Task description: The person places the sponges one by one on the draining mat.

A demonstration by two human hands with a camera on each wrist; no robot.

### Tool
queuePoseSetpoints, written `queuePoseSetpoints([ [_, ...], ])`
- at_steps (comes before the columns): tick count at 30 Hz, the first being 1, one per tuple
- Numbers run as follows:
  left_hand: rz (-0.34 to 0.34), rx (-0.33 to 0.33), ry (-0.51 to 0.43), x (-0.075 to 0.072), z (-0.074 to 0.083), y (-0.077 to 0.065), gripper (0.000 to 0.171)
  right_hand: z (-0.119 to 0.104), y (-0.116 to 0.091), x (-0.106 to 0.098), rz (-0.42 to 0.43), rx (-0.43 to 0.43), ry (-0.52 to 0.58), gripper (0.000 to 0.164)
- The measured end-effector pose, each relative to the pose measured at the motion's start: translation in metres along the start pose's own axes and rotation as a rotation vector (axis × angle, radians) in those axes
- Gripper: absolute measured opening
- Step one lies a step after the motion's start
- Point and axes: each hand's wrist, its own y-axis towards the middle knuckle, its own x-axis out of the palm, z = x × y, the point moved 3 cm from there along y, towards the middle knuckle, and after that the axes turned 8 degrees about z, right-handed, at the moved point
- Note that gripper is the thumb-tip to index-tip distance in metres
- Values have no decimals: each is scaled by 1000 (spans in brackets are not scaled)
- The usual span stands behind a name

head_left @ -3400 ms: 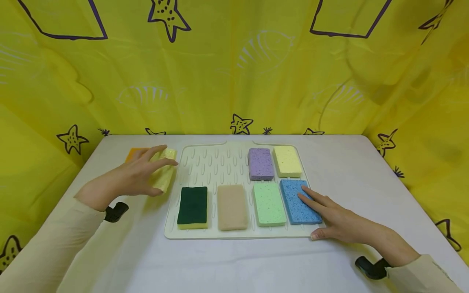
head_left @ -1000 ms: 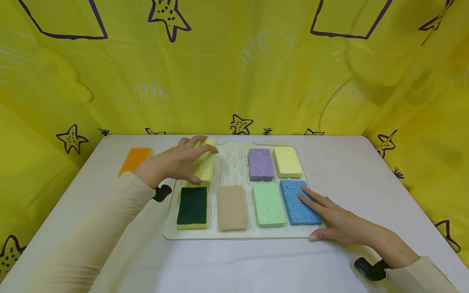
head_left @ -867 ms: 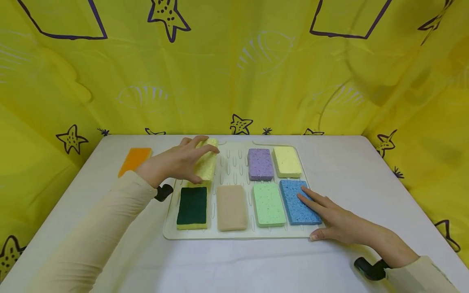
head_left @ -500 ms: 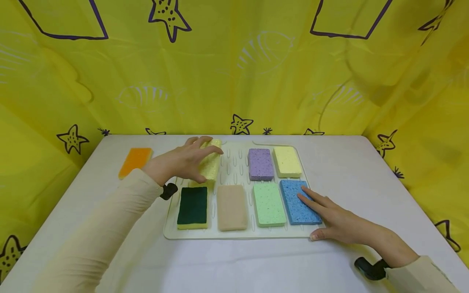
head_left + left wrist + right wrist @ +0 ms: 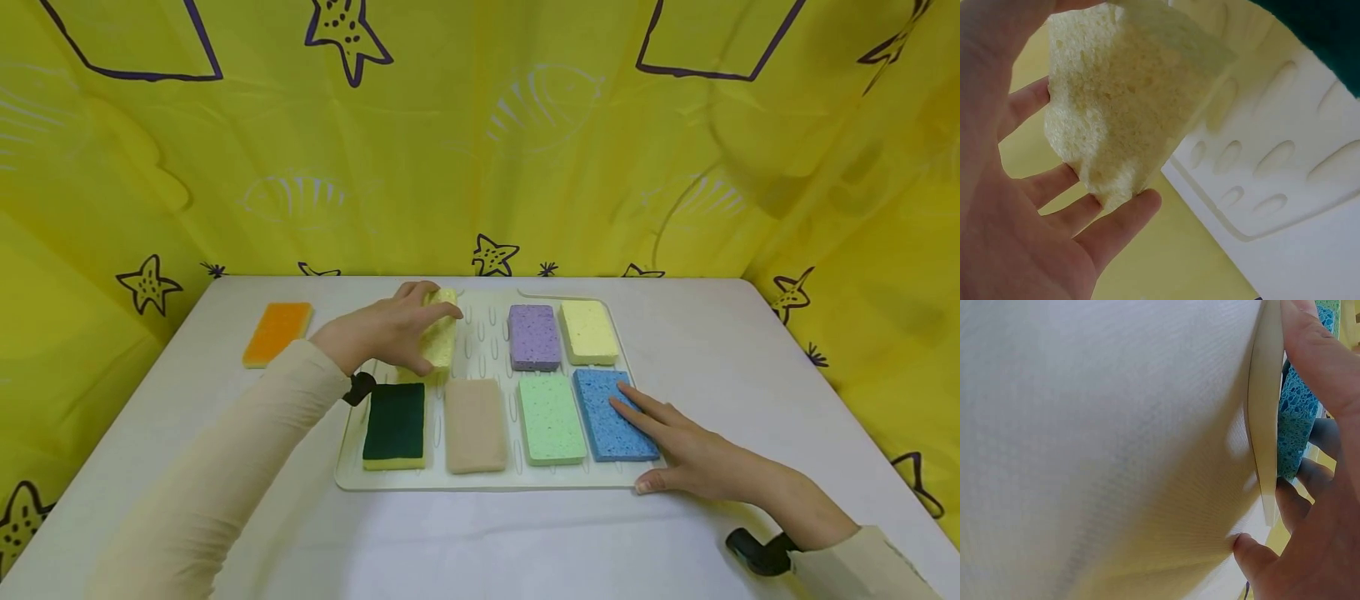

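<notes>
My left hand (image 5: pixel 386 330) pinches a pale yellow sponge (image 5: pixel 438 343) by its edges, over the back left part of the ribbed cream tray (image 5: pixel 480 482). Seen from the left wrist, this sponge (image 5: pixel 1119 94) is tilted, with thumb and fingertips at its edges and the tray beyond. My right hand (image 5: pixel 690 454) rests with extended fingers on the blue sponge (image 5: pixel 607 421) at the tray's front right corner. Its thumb lies at the tray's front rim. From the right wrist, fingers show beside the blue sponge (image 5: pixel 1297 419).
On the tray's front row lie a green-topped sponge (image 5: pixel 395 423), a beige sponge (image 5: pixel 476 425) and a mint sponge (image 5: pixel 551 419). Behind are a purple sponge (image 5: pixel 534 336) and another light yellow sponge (image 5: pixel 588 332). An orange sponge (image 5: pixel 277 332) lies on the white table (image 5: pixel 480 550), left of the tray.
My left hand has carried the pale yellow sponge rightward from beside the tray to over its back left, drifting slowly right lately. The orange sponge is now uncovered. My right hand stays put.
</notes>
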Motion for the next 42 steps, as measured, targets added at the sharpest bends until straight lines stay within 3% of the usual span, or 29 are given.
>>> queuePoseSetpoints([
  [11,-74,-11,54,7,6,16,79,1,0,0,0,3,-4,95],
  [20,-96,33,41,8,14,26,80,1,0,0,2,-8,-6,96],
  [33,-162,-30,50,18,27,48,87,0,0,0,3,-10,-2,95],
  [42,-205,-62,107,23,34,58,100,1,0,0,-5,-1,2,96],
])
